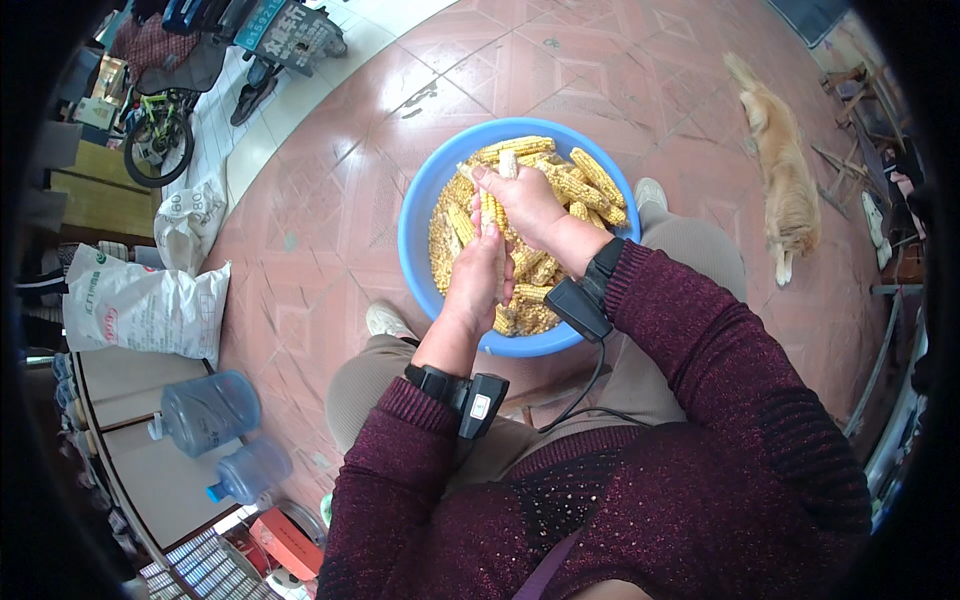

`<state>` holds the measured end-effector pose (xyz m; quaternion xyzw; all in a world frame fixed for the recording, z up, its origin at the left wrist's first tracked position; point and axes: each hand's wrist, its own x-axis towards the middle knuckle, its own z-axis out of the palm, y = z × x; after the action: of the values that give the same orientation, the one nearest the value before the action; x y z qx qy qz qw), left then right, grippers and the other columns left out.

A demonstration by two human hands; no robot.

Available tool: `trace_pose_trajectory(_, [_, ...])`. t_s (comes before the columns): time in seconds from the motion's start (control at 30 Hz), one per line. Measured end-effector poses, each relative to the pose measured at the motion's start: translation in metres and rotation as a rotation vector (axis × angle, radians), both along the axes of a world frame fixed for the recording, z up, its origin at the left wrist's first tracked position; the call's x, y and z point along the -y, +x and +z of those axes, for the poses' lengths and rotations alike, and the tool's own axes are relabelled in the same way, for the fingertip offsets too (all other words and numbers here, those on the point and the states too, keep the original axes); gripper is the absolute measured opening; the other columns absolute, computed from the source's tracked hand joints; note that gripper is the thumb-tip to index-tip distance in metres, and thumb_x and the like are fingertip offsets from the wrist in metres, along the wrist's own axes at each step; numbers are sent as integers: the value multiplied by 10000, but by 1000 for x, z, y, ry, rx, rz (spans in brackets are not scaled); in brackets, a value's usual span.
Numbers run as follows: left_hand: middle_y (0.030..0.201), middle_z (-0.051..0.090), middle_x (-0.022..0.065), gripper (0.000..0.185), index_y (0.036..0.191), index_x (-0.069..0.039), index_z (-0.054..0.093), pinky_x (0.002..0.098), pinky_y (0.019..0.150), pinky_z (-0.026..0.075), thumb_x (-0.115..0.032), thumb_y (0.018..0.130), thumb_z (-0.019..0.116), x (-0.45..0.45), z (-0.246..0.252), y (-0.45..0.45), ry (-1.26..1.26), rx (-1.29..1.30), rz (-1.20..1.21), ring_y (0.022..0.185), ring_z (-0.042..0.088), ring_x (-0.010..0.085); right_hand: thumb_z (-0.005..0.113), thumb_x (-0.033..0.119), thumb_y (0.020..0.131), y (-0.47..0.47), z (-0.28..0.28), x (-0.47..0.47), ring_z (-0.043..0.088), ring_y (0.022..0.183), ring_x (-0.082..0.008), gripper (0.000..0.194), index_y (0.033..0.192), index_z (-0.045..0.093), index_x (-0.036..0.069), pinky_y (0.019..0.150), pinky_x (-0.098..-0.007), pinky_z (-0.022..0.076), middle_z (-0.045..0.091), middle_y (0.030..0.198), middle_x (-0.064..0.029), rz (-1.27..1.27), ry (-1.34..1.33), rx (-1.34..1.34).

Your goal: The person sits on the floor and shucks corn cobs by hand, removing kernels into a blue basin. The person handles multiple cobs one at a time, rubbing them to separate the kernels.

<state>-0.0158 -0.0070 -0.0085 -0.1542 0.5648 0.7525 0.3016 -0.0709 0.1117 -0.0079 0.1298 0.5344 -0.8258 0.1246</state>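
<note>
Both hands are over a round blue plastic basin (409,247) on the floor between my knees. An ear of dried corn (490,208) with yellow kernels is gripped between them. My left hand (480,268) is closed around its lower part, where a pale, bare stretch shows by the fingers. Higher up, my right hand (523,201) grips the same ear, thumb pointing up and left. A whitish cob end (508,163) juts out beyond the right hand; whether it is held is hidden. Inside the basin, more corn ears (596,176) lie over loose kernels (444,206).
A dog (784,161) lies on the tiled floor at right. Along the left stand a white woven sack (150,304), two large water bottles (210,412) and a red box (286,541). A small bicycle (159,139) is farther back. A cable (592,386) hangs from my right wrist device.
</note>
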Motion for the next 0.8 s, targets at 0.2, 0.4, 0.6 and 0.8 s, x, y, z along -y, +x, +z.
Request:
trace_pose_trajectory(0.2, [615, 499, 24, 386, 899, -57, 521, 273, 399, 371, -420, 969, 407, 2, 4, 0, 217, 199, -8, 447, 461, 145, 612, 275, 884, -7, -14, -1, 631, 612, -180, 294, 835, 602, -14, 551, -304, 488, 635, 715, -96, -48, 253, -123])
trace_pose_trajectory(0.4, [635, 507, 24, 370, 909, -61, 522, 272, 417, 389, -413, 966, 423, 2, 2, -1, 100, 118, 43, 476, 479, 143, 594, 316, 900, -9, -12, -4, 624, 719, -195, 322, 912, 604, -6, 657, -312, 494, 636, 793, -102, -9, -51, 33])
trace_pose_trajectory(0.6, [668, 513, 39, 306, 912, -66, 482, 275, 397, 395, -360, 972, 425, 1, 2, 1, 43, 27, 18, 482, 485, 140, 562, 304, 924, -5, -4, -5, 606, 653, -198, 299, 865, 572, 11, 583, -319, 499, 607, 768, -98, 78, -254, 141])
trace_pose_trajectory(0.8, [651, 483, 25, 304, 899, -74, 486, 276, 414, 371, -358, 974, 407, -1, 5, 3, 69, 41, -38, 475, 450, 141, 575, 308, 917, 0, -9, -1, 599, 572, -181, 320, 804, 573, 9, 503, -308, 475, 605, 689, -98, 5, -14, 30])
